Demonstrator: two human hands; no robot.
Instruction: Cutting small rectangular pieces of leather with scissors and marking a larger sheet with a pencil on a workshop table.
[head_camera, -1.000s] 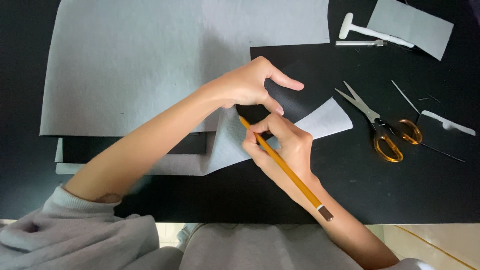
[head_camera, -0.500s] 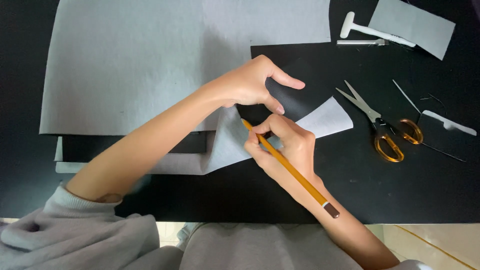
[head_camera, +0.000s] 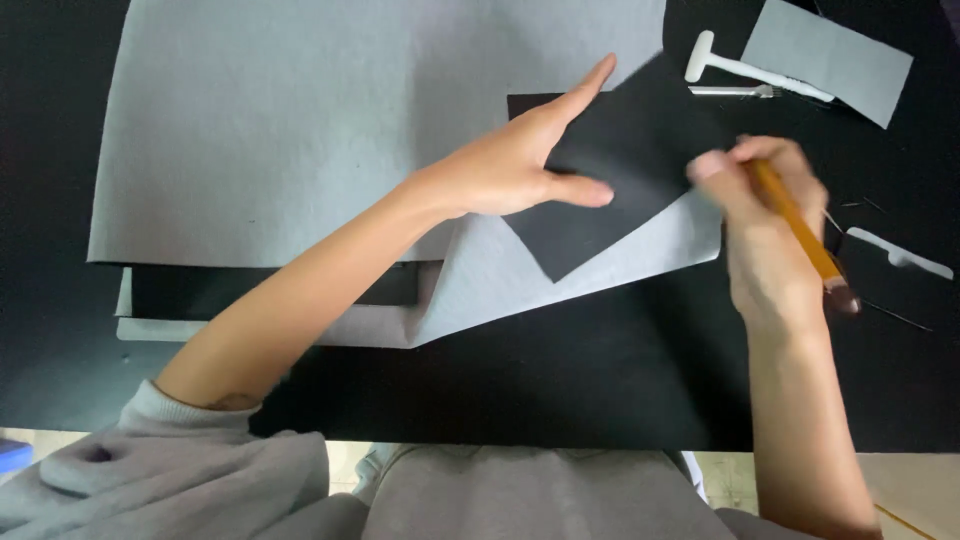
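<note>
Nearest the camera, two grey fleece sleeves are bunching at the bottom edge, pushed back from two bare forearms stretching over a matte black table (head_camera: 560, 390). On the right side, the right hand (head_camera: 770, 235) is curling shut around one yellow wooden pencil (head_camera: 797, 225), its dark end pointing back toward the wrist; motion is blurring the fingers. Between the hands, one pointed black paper piece (head_camera: 610, 190) is lying flat on a soft grey felt strip (head_camera: 520, 280). The left hand (head_camera: 520, 170) is spreading open, fingers straight, holding nothing, its thumb and palm edge pressing on the black piece. Behind it, one large rectangular grey felt sheet (head_camera: 300, 120) is lying over a dark layer and another grey one. Farthest off, one white plastic T-shaped tool (head_camera: 735, 68) is lying beside one small grey felt rectangle (head_camera: 830, 60).
</note>
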